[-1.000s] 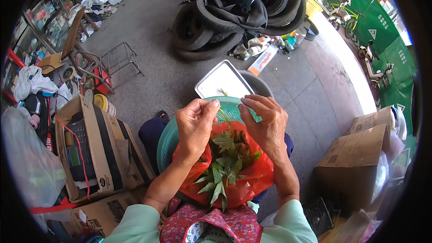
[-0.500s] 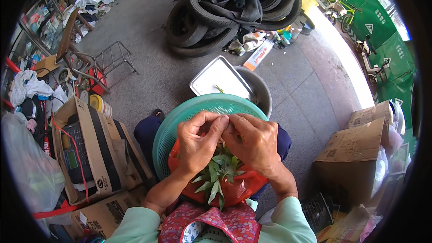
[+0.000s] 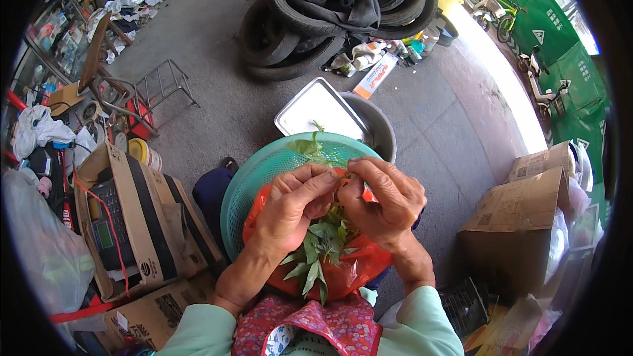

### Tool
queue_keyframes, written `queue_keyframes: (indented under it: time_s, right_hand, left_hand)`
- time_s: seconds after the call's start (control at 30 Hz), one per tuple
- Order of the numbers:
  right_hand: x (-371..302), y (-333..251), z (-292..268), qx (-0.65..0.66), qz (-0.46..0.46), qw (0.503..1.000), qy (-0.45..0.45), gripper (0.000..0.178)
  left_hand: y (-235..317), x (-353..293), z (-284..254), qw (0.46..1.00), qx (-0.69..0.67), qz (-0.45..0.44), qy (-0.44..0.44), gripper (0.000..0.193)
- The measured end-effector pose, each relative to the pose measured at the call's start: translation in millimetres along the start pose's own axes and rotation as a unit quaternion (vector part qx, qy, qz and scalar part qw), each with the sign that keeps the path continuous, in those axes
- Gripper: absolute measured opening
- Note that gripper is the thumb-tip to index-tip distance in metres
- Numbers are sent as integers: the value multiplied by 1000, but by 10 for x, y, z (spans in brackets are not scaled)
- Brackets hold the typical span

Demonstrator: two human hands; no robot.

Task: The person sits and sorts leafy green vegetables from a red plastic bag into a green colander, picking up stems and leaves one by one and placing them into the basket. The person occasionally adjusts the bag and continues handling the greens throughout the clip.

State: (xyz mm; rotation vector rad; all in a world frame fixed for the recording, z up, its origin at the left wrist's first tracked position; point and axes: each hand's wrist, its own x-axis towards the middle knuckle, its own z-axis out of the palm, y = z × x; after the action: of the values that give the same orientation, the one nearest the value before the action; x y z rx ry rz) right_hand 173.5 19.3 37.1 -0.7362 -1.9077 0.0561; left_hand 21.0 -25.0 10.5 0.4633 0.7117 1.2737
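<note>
My right hand (image 3: 382, 203) pinches a thin green leafy stem (image 3: 311, 149), whose leaf stands out beyond the fingertips over the far part of a green plastic colander (image 3: 232, 214). Close beside it, my left hand (image 3: 290, 207) is closed, thumb against fingers; what it grips is too small to make out. Below both hands, a red plastic bag (image 3: 359, 265) lies in the colander with a bunch of leafy greens (image 3: 319, 250) on it. The colander rests at my lap, and my hands hide part of the bag.
Past the colander, a white tray (image 3: 323, 109) with a green scrap leans on a grey metal basin (image 3: 384, 128). Tyres (image 3: 300, 20) are heaped at the far side. Cardboard boxes stand left (image 3: 146, 224) and right (image 3: 511, 224). A metal-framed chair (image 3: 165, 86) lies at the left.
My hands have drawn slightly apart at the fingertips. A leafy stem now shows beyond them, where none was visible before. The view has shifted a little.
</note>
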Motion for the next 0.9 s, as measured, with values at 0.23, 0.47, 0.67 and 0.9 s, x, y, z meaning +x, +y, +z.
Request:
queue_keyframes:
  time_s: [0.23, 0.47, 0.67, 0.9]
  right_hand:
    - [51, 290, -246, 64, 101, 981, 155, 22]
    - [-264, 1035, -2, 82, 318, 944, -7, 37]
    - [-230, 512, -251, 128, 218, 953, -168, 30]
    - [-843, -33, -369, 89, 9, 891, -444, 27]
  left_hand:
    - [258, -6, -368, 958, 154, 172, 169, 10]
    - [472, 358, -1231, 860, 364, 221, 281, 9]
    - [254, 513, -1716, 739, 567, 214, 295, 8]
    - [308, 49, -494, 809, 495, 283, 144, 9]
